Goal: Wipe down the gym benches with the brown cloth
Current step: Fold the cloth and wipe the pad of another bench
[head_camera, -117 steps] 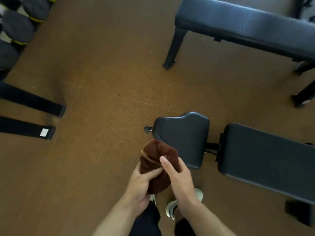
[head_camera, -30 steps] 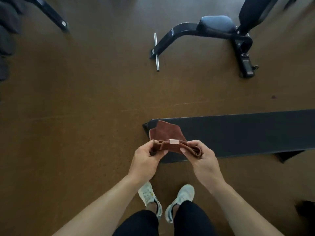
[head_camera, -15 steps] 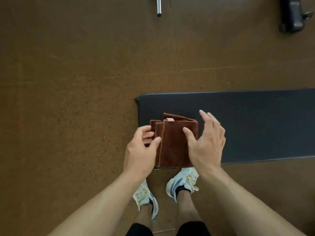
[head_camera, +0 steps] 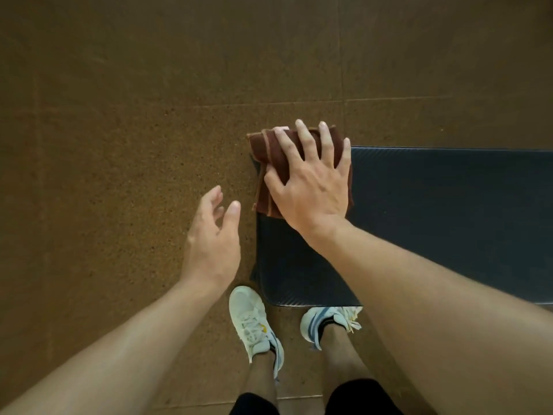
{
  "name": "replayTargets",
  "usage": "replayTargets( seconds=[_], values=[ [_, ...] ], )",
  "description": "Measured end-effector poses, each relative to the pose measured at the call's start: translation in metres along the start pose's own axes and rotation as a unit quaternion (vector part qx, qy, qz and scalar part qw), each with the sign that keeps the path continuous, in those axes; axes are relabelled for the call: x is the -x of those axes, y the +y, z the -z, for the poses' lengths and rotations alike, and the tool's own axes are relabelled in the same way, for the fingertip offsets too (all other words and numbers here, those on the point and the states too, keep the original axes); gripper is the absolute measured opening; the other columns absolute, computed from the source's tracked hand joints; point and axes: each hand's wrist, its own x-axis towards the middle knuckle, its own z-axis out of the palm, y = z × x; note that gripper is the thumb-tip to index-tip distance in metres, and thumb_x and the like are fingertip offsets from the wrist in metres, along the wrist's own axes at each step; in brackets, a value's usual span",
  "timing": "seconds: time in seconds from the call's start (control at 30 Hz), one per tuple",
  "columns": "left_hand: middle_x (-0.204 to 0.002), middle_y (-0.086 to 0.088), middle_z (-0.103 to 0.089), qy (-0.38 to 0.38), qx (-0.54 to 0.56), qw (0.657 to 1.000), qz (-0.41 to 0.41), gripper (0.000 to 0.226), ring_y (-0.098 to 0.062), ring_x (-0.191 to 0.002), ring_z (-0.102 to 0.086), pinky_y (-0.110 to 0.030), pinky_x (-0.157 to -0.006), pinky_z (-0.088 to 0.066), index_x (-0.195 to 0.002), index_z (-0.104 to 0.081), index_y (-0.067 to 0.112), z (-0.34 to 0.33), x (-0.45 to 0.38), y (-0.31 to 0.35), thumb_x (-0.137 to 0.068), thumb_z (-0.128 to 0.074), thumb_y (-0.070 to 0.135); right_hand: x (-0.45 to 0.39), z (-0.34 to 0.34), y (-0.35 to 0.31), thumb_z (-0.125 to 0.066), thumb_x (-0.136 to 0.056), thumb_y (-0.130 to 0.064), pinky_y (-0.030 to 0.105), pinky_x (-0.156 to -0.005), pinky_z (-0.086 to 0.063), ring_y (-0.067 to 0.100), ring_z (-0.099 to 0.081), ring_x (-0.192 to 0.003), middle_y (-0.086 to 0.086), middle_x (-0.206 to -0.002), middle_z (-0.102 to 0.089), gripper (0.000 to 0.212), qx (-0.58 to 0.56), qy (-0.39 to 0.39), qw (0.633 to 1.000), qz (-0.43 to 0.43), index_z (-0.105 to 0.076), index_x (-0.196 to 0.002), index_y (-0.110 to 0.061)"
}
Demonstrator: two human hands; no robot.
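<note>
The brown cloth (head_camera: 269, 163) lies folded on the far left corner of the black bench pad (head_camera: 434, 220). Its far edge and its left edge overhang the pad, so the pad's far left corner is covered. A small pale tag (head_camera: 281, 129) shows at the cloth's far edge, partly behind a fingertip; any print on it cannot be made out.

The right hand (head_camera: 308, 181) lies flat on the cloth, palm down, fingers spread, pressing rather than gripping. It hides most of the cloth's right half, and how many folds the cloth has cannot be counted.

The left hand (head_camera: 214, 235) is empty and loosely opened, fingers slightly curled, over the floor just left of the pad's left edge. It touches neither cloth nor pad.

The pad runs out of frame on the right, so its full length is not visible. The right forearm covers part of its near edge. The frame and legs under the pad are hidden.

The brown speckled floor (head_camera: 119, 145) fills the left and far parts of the view. Two pale shoes stand at the pad's near edge: the left shoe (head_camera: 251, 322) in full, the right shoe (head_camera: 326, 323) with its toe under the pad. The dark shorts are cut off by the lower frame edge.
</note>
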Motion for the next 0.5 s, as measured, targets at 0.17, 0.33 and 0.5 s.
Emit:
replayTargets(
  seconds=[0.17, 0.33, 0.5],
  values=[
    [-0.163, 0.012, -0.033, -0.059, -0.023, 0.998, -0.001, 0.052, -0.009, -0.148, -0.032, -0.042, -0.120, -0.032, -0.155, -0.035, 0.038, -0.007, 0.000, 0.022, -0.105, -0.046, 0.045, 0.147, -0.020, 0.027, -0.056, -0.097, -0.053, 0.065, -0.124, -0.024, 0.030, -0.016, -0.162, -0.002, -0.171, -0.031, 0.069, 0.004, -0.011, 0.993, 0.117, -0.038, -0.161, -0.035],
    [-0.167, 0.016, -0.022, -0.117, -0.094, 0.987, -0.058, 0.058, -0.005, -0.152, -0.021, -0.026, -0.120, -0.016, -0.159, -0.028, 0.035, -0.020, 0.019, 0.031, -0.105, -0.048, 0.027, 0.083, -0.012, 0.036, -0.042, -0.100, -0.059, 0.063, -0.128, -0.010, 0.027, -0.005, -0.163, -0.005, -0.173, -0.024, 0.068, 0.008, -0.008, 0.998, 0.057, -0.027, -0.164, -0.041],
    [-0.168, 0.016, 0.017, -0.166, -0.318, 0.924, -0.131, 0.115, -0.008, -0.155, 0.013, -0.032, -0.123, -0.003, -0.159, 0.016, 0.035, -0.026, 0.028, 0.027, -0.090, -0.074, 0.015, 0.012, 0.013, 0.055, -0.033, -0.101, -0.057, 0.056, -0.130, 0.002, 0.025, 0.002, -0.163, -0.004, -0.175, -0.017, 0.069, -0.012, -0.006, 0.999, -0.034, -0.017, -0.165, -0.040]
  ],
)
